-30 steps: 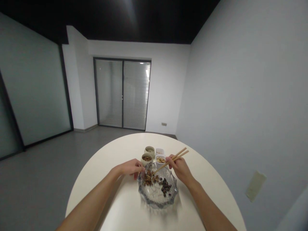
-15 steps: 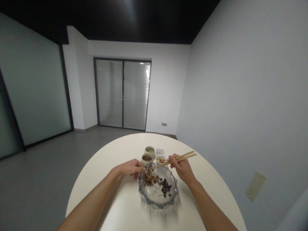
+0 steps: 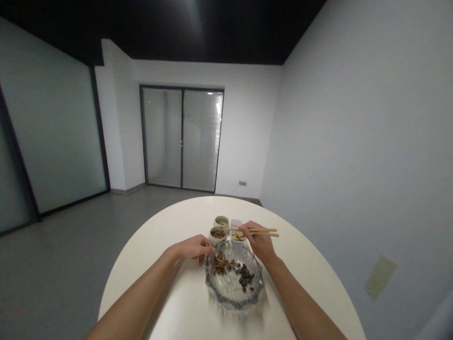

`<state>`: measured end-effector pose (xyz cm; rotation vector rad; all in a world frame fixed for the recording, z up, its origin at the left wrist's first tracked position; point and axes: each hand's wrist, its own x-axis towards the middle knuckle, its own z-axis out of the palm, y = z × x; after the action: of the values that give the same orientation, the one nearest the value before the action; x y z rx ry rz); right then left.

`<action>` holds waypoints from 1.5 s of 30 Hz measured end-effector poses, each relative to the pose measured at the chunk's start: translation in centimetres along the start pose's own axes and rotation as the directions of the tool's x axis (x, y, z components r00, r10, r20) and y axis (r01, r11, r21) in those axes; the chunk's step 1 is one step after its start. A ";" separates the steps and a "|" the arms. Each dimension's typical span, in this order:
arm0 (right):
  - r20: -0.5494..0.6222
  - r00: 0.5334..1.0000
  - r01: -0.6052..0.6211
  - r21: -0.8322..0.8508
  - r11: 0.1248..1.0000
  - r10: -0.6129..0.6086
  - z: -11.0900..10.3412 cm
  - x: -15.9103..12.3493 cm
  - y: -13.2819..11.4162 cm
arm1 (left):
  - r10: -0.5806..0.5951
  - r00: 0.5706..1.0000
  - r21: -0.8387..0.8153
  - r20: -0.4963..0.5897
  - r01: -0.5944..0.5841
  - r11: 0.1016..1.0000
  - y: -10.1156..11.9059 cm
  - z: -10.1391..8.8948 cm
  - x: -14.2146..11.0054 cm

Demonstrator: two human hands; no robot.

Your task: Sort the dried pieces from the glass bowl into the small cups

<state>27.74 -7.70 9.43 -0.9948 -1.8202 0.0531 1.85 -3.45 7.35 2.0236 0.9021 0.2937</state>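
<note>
We sit at a round cream table (image 3: pixel 148 283) in a grey-walled room, its near edge cut off below our view, facing a glazed double door with blinds (image 3: pixel 181 139). On the table lies a scalloped cut-glass dish (image 3: pixel 260 283). Inside it are a heap of brown stick-like pieces (image 3: pixel 220 264) and, just beside them, a cluster of dark beans (image 3: pixel 245 277); at this size we cannot make out exactly what either is. Beyond the dish stand two round ceramic cups (image 3: pixel 217 234) and two small white square bowls (image 3: pixel 238 237), and our right hand hides part of the nearer bowl.

Our left hand (image 3: pixel 193 248) hangs curled at the dish's rim; its fingers are partly hidden, so we cannot tell whether they grip anything. Our right hand (image 3: pixel 258 243) pinches a pair of wooden chopsticks (image 3: pixel 264 231). They lie almost level, pressed nearly together, tips pointing left over the nearer cup, and we cannot tell if they hold anything.
</note>
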 end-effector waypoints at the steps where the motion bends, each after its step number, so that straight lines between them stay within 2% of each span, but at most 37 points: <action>1: 0.029 0.999 0.024 -0.026 0.999 -0.023 0.2 0.1 0.0 | 0.000 1.000 -0.002 -0.002 0.000 1.000 0.1 0.0 0.0; 6: 0.105 0.993 0.069 -0.117 0.991 -0.056 0.6 0.2 0.3 | 0.009 1.000 -0.003 0.006 -0.009 1.000 0.0 -0.1 -0.1; 14: 0.128 0.992 -0.007 -0.102 0.995 0.021 0.5 0.1 0.4 | 0.028 1.000 -0.012 0.008 -0.028 1.000 -0.3 -0.1 0.0; 22: -0.029 0.993 -0.110 0.033 0.993 0.111 -1.8 -0.4 -0.1 | 0.037 0.999 -0.004 0.010 -0.037 0.999 -0.4 -0.1 0.1; 28: 0.114 0.973 -0.214 0.105 0.971 0.202 -3.1 -1.9 0.7 | 0.012 1.000 0.007 0.011 -0.012 1.000 -0.6 0.0 0.3; 35: 0.217 0.949 -0.259 0.113 0.959 0.231 -2.7 -2.0 0.3 | 0.016 1.000 0.008 0.013 -0.016 1.000 -1.0 0.0 0.4; 40: 0.216 0.948 -0.266 0.137 0.954 0.234 -2.1 -2.3 0.6 | 0.015 1.000 0.001 0.013 -0.015 1.000 -1.3 0.0 0.5; 45: 0.156 0.965 -0.232 0.135 0.963 0.211 -2.1 -2.2 0.7 | 0.002 1.000 -0.004 0.008 -0.002 1.000 -0.9 0.0 0.4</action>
<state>30.15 -9.47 8.49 -1.1045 -1.7929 0.4037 1.72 -2.82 6.54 2.0207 0.8939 0.2886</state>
